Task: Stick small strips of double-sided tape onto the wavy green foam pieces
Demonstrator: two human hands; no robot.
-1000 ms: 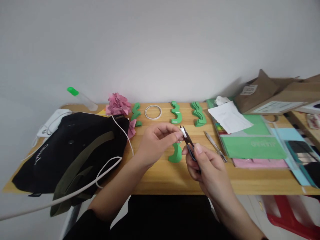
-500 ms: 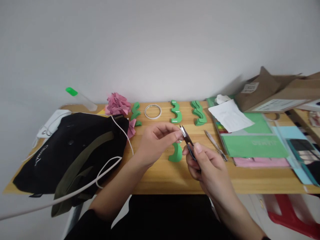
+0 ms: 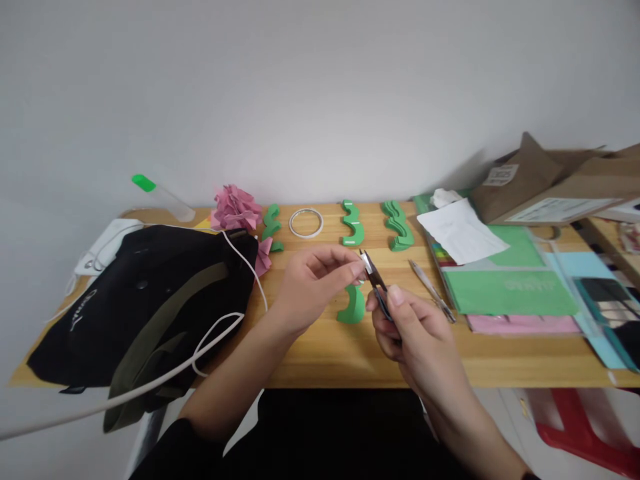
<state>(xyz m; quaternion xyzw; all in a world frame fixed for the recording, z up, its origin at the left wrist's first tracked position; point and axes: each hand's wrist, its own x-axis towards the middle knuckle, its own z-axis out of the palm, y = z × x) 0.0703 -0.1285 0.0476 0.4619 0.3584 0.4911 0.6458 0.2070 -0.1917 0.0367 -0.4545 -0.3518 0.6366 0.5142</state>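
Between thumb and fingertips, my left hand [image 3: 320, 283] pinches a small white strip of tape [image 3: 367, 265]. My right hand [image 3: 415, 327] is closed around dark thread snips [image 3: 379, 291], their blades parted at the strip. Partly hidden beneath my fingers, a green wavy paper piece [image 3: 353, 305] lies on the wooden table. Farther back is another green piece [image 3: 353, 223] with white strips on it. A stack of green wavy pieces [image 3: 398, 227] sits to its right, and more green pieces [image 3: 271, 228] lie to the left. A roll of tape [image 3: 306, 223] rests flat between them.
At left, a black bag [image 3: 150, 300] with a white cable [image 3: 200, 360] over it is beside pink paper flowers [image 3: 236, 210]. A pen [image 3: 433, 291], white paper [image 3: 461, 231], green packets [image 3: 510, 290] and a cardboard box [image 3: 545, 183] occupy the right side.
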